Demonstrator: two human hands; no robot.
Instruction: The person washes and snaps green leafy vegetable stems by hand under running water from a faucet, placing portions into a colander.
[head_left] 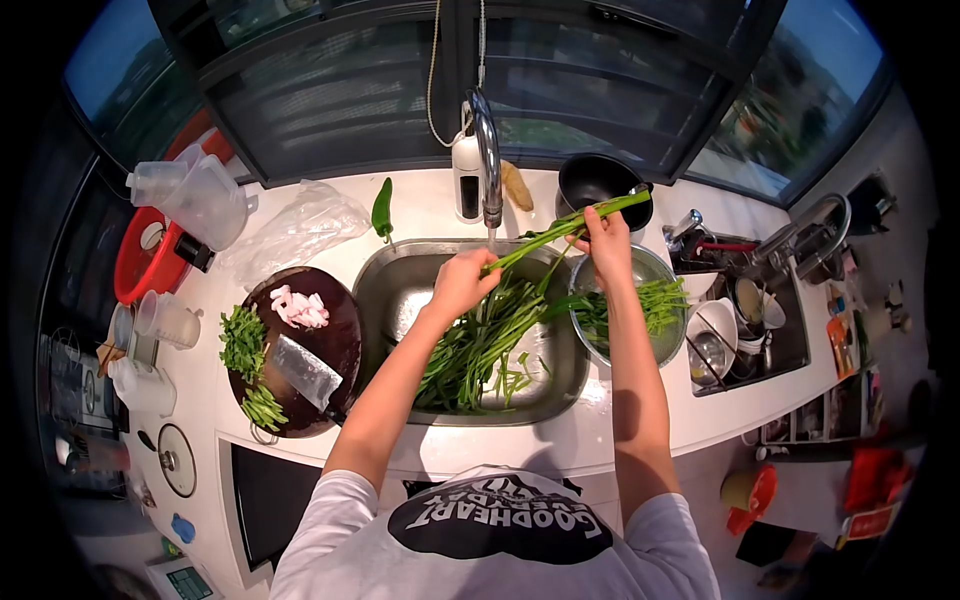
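A small bunch of long green vegetable stems (545,236) stretches between my hands, above the metal sink (372,262). My left hand (462,284) is closed on its lower left end, close to the tap (487,150). Farther up, my right hand (605,246) pinches the bunch near its upper right end. Beneath my hands, a heap of loose green stems (470,350) lies in the sink. Right of the sink, partly behind my right forearm, stands a clear bowl (681,335) with leafy greens (655,305) in it.
Left of the sink, a dark round board (335,345) bears a cleaver (305,370), pale meat pieces (299,308) and chopped greens (242,340). A green pepper (382,210) and a plastic bag (300,232) lie behind it. A black pot (585,180) and a dish-filled second sink (795,345) stand right.
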